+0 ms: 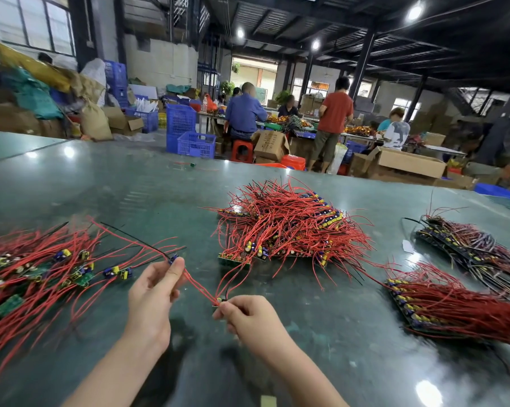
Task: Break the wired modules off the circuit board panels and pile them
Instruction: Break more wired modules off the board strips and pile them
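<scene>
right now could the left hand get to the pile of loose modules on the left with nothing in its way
Probably yes. The left hand is just right of the loose module pile, with only bare green table between them. But its fingers pinch a wired module, so it would arrive carrying that.

Left hand [154, 292]: bare, no glove, ring or watch visible. Right hand [248, 317]: likewise bare, no covering on fingers or wrist. Both forearms are uncovered from wrist down to the frame's lower edge; no sleeve or cuff shows behind either hand. Fingernails are short and unpainted where visible. No markings noted.
</scene>
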`<action>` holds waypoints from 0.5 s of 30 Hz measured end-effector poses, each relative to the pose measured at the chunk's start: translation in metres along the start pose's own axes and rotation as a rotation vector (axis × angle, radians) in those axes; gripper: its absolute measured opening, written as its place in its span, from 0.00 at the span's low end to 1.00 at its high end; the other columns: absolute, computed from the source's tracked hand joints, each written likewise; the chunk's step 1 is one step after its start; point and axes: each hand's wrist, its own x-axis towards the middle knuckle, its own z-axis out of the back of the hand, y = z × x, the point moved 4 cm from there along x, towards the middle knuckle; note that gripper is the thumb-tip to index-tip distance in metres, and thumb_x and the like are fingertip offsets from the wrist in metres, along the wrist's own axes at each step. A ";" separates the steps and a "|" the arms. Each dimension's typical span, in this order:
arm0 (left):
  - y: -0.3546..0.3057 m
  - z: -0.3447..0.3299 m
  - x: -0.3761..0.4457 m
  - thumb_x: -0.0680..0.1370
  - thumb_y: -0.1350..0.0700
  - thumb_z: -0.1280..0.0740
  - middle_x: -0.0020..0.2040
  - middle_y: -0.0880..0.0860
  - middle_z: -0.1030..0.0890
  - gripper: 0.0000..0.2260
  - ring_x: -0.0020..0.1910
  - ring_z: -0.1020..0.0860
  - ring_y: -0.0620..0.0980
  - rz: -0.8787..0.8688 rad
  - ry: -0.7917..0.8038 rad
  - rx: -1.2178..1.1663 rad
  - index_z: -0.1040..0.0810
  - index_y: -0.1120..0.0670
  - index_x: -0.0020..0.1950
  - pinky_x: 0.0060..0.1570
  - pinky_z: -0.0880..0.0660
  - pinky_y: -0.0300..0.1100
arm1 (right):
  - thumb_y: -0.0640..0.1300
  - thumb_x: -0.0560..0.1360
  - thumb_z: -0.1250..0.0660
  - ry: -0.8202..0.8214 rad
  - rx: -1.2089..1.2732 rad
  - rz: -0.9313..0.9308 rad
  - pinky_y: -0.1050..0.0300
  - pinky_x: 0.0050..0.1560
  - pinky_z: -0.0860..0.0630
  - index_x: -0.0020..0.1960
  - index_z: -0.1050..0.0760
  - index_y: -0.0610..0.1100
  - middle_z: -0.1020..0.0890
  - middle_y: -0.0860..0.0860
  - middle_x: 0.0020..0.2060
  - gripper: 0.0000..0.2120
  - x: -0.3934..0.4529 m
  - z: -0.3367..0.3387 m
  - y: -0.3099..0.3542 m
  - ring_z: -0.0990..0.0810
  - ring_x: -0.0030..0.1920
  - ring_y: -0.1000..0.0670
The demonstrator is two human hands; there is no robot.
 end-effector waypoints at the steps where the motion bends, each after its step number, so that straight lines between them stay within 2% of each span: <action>1: 0.001 0.001 0.001 0.75 0.60 0.32 0.26 0.42 0.22 0.09 0.29 0.24 0.37 0.001 -0.001 0.000 0.26 0.50 0.37 0.36 0.35 0.38 | 0.44 0.79 0.40 -0.028 -0.022 0.010 0.65 0.29 0.36 0.35 0.24 0.51 0.30 0.55 0.23 0.14 0.000 0.000 -0.001 0.34 0.23 0.60; 3: 0.001 0.002 0.002 0.76 0.61 0.32 0.26 0.42 0.22 0.09 0.27 0.24 0.36 0.004 -0.014 -0.025 0.27 0.51 0.37 0.36 0.35 0.37 | 0.44 0.78 0.39 -0.059 -0.042 0.012 0.61 0.32 0.35 0.37 0.23 0.51 0.30 0.55 0.24 0.12 0.002 -0.001 -0.003 0.34 0.25 0.59; 6: 0.000 0.002 0.005 0.76 0.62 0.33 0.26 0.42 0.22 0.10 0.27 0.24 0.36 0.001 -0.003 -0.070 0.27 0.51 0.37 0.38 0.34 0.36 | 0.45 0.76 0.37 -0.060 -0.106 -0.018 0.60 0.33 0.35 0.33 0.23 0.53 0.32 0.55 0.20 0.14 0.002 0.000 -0.006 0.36 0.25 0.56; 9: 0.001 -0.002 0.000 0.75 0.62 0.32 0.27 0.42 0.22 0.09 0.29 0.23 0.38 -0.053 0.043 -0.023 0.26 0.51 0.38 0.38 0.33 0.37 | 0.47 0.76 0.36 -0.093 -0.241 -0.002 0.60 0.31 0.36 0.40 0.17 0.48 0.33 0.53 0.20 0.11 0.001 0.002 -0.007 0.36 0.25 0.55; 11: 0.000 -0.004 -0.002 0.75 0.62 0.33 0.28 0.42 0.22 0.08 0.30 0.23 0.38 -0.069 0.044 -0.016 0.26 0.52 0.38 0.38 0.33 0.36 | 0.48 0.76 0.37 -0.138 -0.295 0.021 0.58 0.34 0.35 0.45 0.17 0.46 0.32 0.53 0.22 0.11 0.001 0.004 -0.007 0.33 0.29 0.53; 13: -0.002 0.000 0.003 0.76 0.62 0.33 0.27 0.42 0.22 0.09 0.28 0.23 0.37 -0.053 0.010 -0.064 0.27 0.51 0.38 0.38 0.33 0.36 | 0.48 0.76 0.37 -0.125 -0.264 0.079 0.57 0.37 0.33 0.46 0.17 0.46 0.30 0.55 0.22 0.10 0.000 0.002 -0.002 0.30 0.31 0.53; 15: -0.002 0.006 0.009 0.77 0.61 0.34 0.26 0.41 0.22 0.11 0.26 0.24 0.36 -0.007 -0.041 -0.126 0.28 0.50 0.36 0.39 0.34 0.35 | 0.45 0.76 0.37 -0.032 -0.157 0.144 0.60 0.35 0.32 0.44 0.18 0.44 0.29 0.56 0.21 0.10 -0.003 -0.007 0.005 0.31 0.26 0.58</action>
